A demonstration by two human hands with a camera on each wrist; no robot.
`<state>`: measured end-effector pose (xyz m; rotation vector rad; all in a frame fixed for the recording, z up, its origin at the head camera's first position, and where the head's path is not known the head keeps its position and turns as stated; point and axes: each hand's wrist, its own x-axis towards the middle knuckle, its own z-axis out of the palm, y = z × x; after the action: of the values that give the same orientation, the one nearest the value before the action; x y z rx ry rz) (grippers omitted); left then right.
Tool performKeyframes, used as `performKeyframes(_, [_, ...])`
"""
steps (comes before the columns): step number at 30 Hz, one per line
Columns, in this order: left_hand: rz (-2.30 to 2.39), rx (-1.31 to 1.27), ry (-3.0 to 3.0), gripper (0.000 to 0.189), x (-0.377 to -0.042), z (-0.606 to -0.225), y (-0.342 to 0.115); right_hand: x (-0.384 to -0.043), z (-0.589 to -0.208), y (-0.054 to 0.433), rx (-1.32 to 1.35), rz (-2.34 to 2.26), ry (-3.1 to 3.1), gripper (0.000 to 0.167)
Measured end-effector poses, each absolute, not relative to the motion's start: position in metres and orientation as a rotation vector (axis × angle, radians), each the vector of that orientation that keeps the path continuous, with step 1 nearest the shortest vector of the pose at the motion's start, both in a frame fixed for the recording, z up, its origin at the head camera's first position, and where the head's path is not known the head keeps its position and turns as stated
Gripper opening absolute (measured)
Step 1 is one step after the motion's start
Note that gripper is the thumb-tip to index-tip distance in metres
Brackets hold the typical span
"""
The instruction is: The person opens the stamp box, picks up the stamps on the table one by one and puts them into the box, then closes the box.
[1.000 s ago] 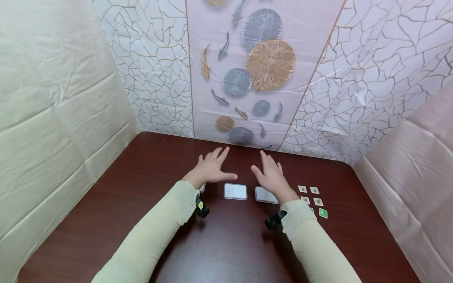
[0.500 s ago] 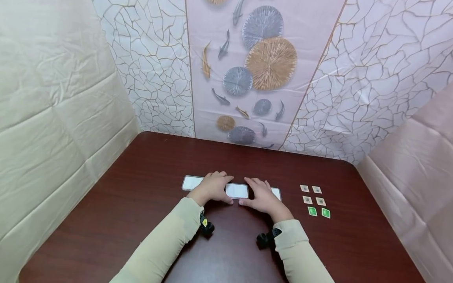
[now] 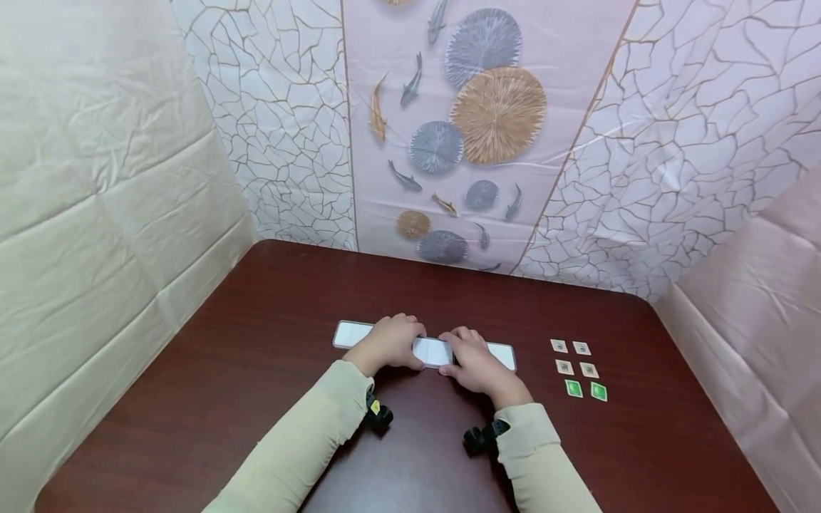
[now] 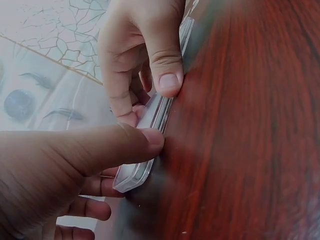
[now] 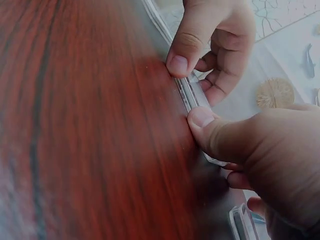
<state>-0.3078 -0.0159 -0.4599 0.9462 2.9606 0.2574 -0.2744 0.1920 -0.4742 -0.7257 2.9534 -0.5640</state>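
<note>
A flat, clear rectangular case with a white face (image 3: 432, 352) lies on the table in the middle of a row. My left hand (image 3: 388, 345) pinches its left part, and my right hand (image 3: 474, 363) pinches its right end. In the left wrist view, my thumb (image 4: 153, 137) presses the front edge of the case (image 4: 131, 177) while the fingers reach behind it. A similar grip shows in the right wrist view, with the thumb (image 5: 202, 117) on the near edge. A left case (image 3: 349, 333) and a right case (image 3: 504, 355) are each partly covered by a hand.
Small beige square pieces (image 3: 564, 368) and two green pieces (image 3: 599, 392) lie in rows at the right of the dark wooden table (image 3: 288, 306). Patterned cloth (image 3: 282, 142) hangs at the back, with plain cloth (image 3: 96, 214) on the left side.
Both hands were spread in the air beyond the row a second ago. They have come down and back onto the ends of the middle case. The small pieces stay put.
</note>
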Motion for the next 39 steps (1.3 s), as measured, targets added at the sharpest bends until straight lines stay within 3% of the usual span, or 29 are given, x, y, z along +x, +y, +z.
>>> performKeyframes(17, [0.175,0.995,3.028,0.047,-0.306,-0.46,-0.013,-0.274,-0.469,0.186,-0.768,-0.491,2.972,0.052])
performKeyframes(39, [0.257,0.971,2.965,0.06,-0.308,-0.464,-0.015,-0.277,-0.466,0.2,-0.859,-0.564,2.936,0.054])
